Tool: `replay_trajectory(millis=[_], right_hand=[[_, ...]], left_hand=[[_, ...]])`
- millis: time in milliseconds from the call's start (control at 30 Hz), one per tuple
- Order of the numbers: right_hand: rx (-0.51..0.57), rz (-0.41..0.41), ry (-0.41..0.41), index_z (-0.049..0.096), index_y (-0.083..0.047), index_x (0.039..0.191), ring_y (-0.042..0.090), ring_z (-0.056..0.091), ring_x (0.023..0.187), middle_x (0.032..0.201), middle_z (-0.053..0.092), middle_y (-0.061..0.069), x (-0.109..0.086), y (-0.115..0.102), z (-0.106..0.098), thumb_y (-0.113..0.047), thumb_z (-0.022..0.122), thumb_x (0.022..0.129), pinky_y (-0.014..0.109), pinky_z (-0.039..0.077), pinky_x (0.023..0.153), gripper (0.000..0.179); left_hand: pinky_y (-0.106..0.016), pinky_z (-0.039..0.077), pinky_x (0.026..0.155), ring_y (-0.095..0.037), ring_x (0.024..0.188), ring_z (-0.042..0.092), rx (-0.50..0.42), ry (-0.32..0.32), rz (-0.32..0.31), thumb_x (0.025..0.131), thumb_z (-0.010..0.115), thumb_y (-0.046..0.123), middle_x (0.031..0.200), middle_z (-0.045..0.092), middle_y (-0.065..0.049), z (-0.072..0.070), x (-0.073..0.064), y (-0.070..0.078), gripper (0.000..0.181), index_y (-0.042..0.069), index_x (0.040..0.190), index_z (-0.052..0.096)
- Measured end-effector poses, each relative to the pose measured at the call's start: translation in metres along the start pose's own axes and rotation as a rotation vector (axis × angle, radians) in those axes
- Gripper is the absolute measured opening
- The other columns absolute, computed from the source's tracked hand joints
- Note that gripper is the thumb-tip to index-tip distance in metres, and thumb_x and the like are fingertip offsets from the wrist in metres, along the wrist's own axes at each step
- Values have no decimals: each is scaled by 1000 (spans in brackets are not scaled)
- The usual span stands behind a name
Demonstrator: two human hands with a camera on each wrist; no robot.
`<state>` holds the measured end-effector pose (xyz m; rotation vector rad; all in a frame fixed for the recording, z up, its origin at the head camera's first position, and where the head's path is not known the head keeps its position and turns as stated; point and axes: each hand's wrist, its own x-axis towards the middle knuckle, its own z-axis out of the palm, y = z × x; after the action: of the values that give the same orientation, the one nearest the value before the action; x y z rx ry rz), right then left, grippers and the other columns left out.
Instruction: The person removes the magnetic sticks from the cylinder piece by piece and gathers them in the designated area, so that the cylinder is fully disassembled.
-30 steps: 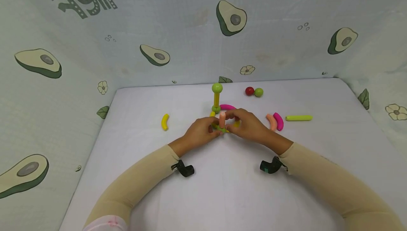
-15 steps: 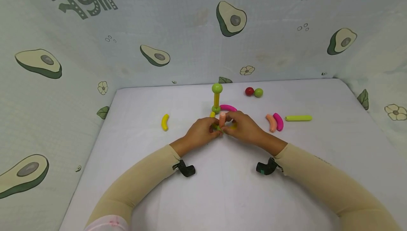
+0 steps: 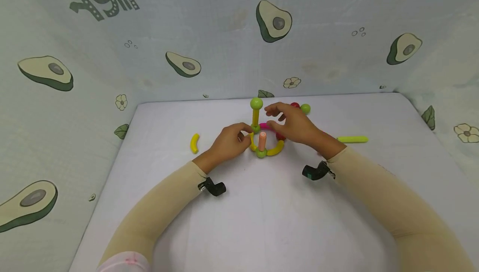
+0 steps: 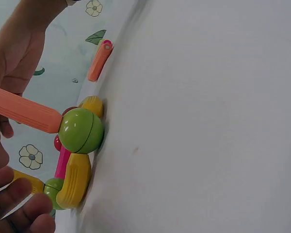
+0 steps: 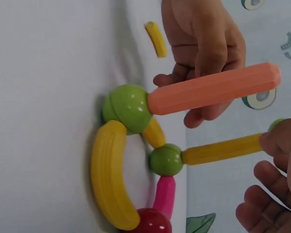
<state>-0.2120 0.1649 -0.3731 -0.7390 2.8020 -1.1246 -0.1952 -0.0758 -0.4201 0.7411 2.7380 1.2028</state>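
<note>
A ring of curved rods and balls lies on the white tabletop between the hands. Its parts include a yellow curved rod (image 5: 106, 174), a magenta curved rod (image 5: 164, 196), a red ball (image 5: 153, 221) and green balls. From the near green ball (image 3: 261, 153) an orange rod (image 3: 262, 141) stands upright. A yellow straight rod (image 3: 255, 118) rises from the rear green ball, topped by another green ball (image 3: 256, 103). My left hand (image 3: 231, 142) hovers left of the ring, fingers loosely bent, holding nothing. My right hand (image 3: 293, 123) is raised at the right, fingers spread near the top ball, gripping nothing.
A yellow curved rod (image 3: 194, 143) lies at the left and a lime straight rod (image 3: 352, 139) at the right. Behind the right hand are a loose red ball (image 3: 295, 105) and green ball (image 3: 305, 109). A printed cloth backdrop (image 3: 224, 35) borders the table.
Both hands have let go of the orange rod and its green ball. The right hand has moved up and right, the left slightly back and left, uncovering the ring.
</note>
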Motion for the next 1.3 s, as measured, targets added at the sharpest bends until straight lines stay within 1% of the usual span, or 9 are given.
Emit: replay_trajectory(millis=[67, 167, 233, 367, 467, 633, 800, 1067, 1300], right_hand=[[2, 11, 52, 57, -2, 136, 35, 59, 117, 126, 65, 16, 7, -3, -2, -13, 76, 94, 47, 51, 97, 47], [1, 17, 104, 55, -5, 138, 32, 59, 119, 129, 64, 14, 17, -8, -2, -17, 78, 93, 46, 53, 98, 51], [6, 15, 114, 54, -6, 139, 30, 59, 121, 131, 63, 13, 22, -10, -1, -17, 78, 93, 45, 53, 98, 53], [38, -12, 112, 53, -6, 141, 27, 60, 120, 131, 63, 9, 30, -12, 3, -17, 80, 92, 42, 53, 98, 56], [67, -24, 108, 53, -6, 141, 25, 62, 117, 129, 64, 8, 33, -12, 6, -16, 80, 92, 40, 54, 97, 57], [90, -22, 109, 54, -5, 140, 25, 64, 112, 123, 66, 10, 36, -12, 8, -15, 78, 93, 39, 54, 96, 54], [103, -5, 121, 54, -4, 140, 25, 65, 112, 124, 66, 10, 36, -12, 10, -13, 77, 94, 38, 54, 97, 53], [141, 25, 131, 56, -4, 140, 25, 66, 111, 122, 68, 11, 34, -13, 10, -13, 76, 95, 39, 54, 96, 50], [192, 70, 122, 55, -4, 141, 26, 66, 113, 124, 67, 12, 33, -12, 10, -15, 75, 96, 38, 55, 96, 50]], left_hand=[[-26, 54, 74, -14, 92, 63, 9, 56, -6, 100, 65, 17, 115, 70, -3, 0, 6, -1, 29, 6, 127, 66], [-27, 54, 89, -18, 109, 64, 19, 118, -4, 101, 68, 21, 128, 67, -7, 1, 15, -2, 39, 4, 135, 61], [-29, 52, 96, -20, 117, 62, 8, 144, -2, 101, 68, 22, 132, 65, -8, 3, 21, -3, 43, 4, 139, 58], [-31, 50, 101, -21, 124, 61, -15, 160, 4, 102, 67, 21, 140, 62, -8, 6, 30, -4, 46, 5, 143, 55], [-30, 50, 101, -19, 124, 61, -21, 159, -1, 103, 65, 22, 140, 62, -6, 9, 35, -5, 45, 6, 144, 54], [-28, 50, 100, -16, 118, 64, -40, 149, -13, 104, 63, 22, 129, 69, -6, 14, 40, -3, 42, 6, 142, 55], [-25, 54, 92, -16, 109, 68, -32, 133, -35, 105, 61, 21, 119, 72, -6, 16, 42, 1, 38, 6, 139, 55], [-23, 55, 85, -14, 101, 69, -4, 136, -27, 105, 61, 22, 115, 73, -5, 15, 42, 2, 33, 6, 134, 59], [-22, 55, 85, -15, 101, 69, 14, 125, -28, 105, 61, 22, 116, 73, -6, 15, 42, 0, 32, 6, 132, 59]])
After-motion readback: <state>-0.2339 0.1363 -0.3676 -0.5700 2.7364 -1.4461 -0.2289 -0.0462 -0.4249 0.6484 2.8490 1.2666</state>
